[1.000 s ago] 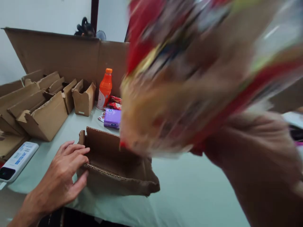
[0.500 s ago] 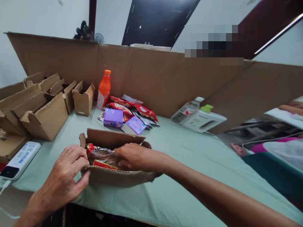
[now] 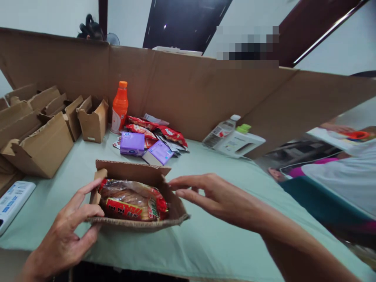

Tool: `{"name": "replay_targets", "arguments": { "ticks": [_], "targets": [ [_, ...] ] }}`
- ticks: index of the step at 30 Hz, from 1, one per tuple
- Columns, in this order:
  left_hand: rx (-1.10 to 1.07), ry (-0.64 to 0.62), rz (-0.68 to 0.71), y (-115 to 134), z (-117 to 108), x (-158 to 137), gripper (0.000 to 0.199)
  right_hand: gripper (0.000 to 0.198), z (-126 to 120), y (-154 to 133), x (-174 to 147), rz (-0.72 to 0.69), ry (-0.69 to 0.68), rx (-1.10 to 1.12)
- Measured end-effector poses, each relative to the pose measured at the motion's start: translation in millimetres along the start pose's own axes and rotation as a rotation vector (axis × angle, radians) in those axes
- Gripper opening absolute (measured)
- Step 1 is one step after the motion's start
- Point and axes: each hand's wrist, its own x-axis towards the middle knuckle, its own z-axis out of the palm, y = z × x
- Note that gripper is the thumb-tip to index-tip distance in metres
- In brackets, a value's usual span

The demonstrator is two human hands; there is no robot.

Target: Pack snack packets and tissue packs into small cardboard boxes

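A small open-topped cardboard box (image 3: 132, 227) stands near the front of the table. Inside it lies a clear and red snack packet (image 3: 132, 200) with tan pieces showing through the film. My left hand (image 3: 72, 219) grips the left end of this box, fingers at its end flap and thumb lower at the front corner. At the right end is my right hand (image 3: 214, 197), its fingers stretched toward the box's raised side and nothing in them. The fingertips are at that side's edge; whether they press on it I cannot tell.
Several cardboard boxes (image 3: 44, 150) crowd the left, beside a white power bank (image 3: 14, 205). Behind are an orange bottle (image 3: 120, 107), purple tissue packs (image 3: 132, 143) and red packets (image 3: 172, 135). A clear bottle (image 3: 221, 131) and white jug (image 3: 243, 143) lean against the cardboard screen (image 3: 188, 94).
My right hand has come out of the box and moved right to its end. The snack packet now shows fully inside. The view has shifted slightly, and my left hand stays at the box's left end.
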Motion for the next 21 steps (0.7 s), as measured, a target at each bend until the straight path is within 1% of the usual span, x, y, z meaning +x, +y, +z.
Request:
{"name": "replay_targets", "arguments": {
  "ticks": [2,4,7,9,10,11,13,14,15,16,17,19,20,21],
  "targets": [
    [0.013,-0.025,0.026,0.9,1.3,0.6,0.030,0.035,10.6,2.9,3.5,-0.041,-0.078,0.072],
    [0.038,-0.023,0.011,1.1,1.6,1.0,0.037,0.036,19.6,6.3,5.9,-0.082,-0.116,0.112],
    [0.086,0.003,-0.050,0.0,2.6,2.7,0.044,0.037,27.3,13.0,5.8,-0.138,-0.136,0.122],
    [0.131,0.052,-0.089,-1.2,5.8,5.0,0.039,0.036,27.4,17.1,5.3,-0.158,-0.107,0.136],
    [0.152,0.080,-0.098,-1.6,8.2,6.4,0.036,0.036,26.0,18.2,5.6,-0.144,-0.051,0.143],
    [0.171,0.107,-0.101,-1.9,11.1,7.9,0.034,0.034,23.8,18.5,6.6,-0.116,0.043,0.143],
    [0.193,0.134,-0.078,-1.5,17.6,10.7,0.034,0.033,18.7,16.3,10.1,-0.058,0.291,0.115],
    [0.202,0.143,-0.060,-1.1,20.7,11.8,0.034,0.033,17.1,14.0,12.3,-0.060,0.400,0.090],
    [0.214,0.156,-0.046,-0.5,23.4,12.6,0.035,0.035,16.9,11.3,14.2,-0.091,0.467,0.064],
    [0.233,0.177,-0.041,-0.1,25.5,13.1,0.037,0.040,18.7,8.8,15.6,-0.148,0.475,0.041],
    [0.256,0.203,-0.041,0.1,27.1,13.2,0.038,0.044,22.8,6.8,15.9,-0.219,0.429,0.020],
    [0.306,0.231,-0.046,-0.9,28.6,12.9,0.042,0.049,36.8,6.0,12.7,-0.343,0.268,-0.024],
    [0.319,0.209,-0.032,-2.2,28.7,12.8,0.042,0.051,45.5,7.5,9.3,-0.384,0.204,-0.048],
    [0.316,0.165,-0.009,-3.9,28.5,12.9,0.041,0.052,54.1,10.1,5.1,-0.415,0.171,-0.069]
  ]
}}
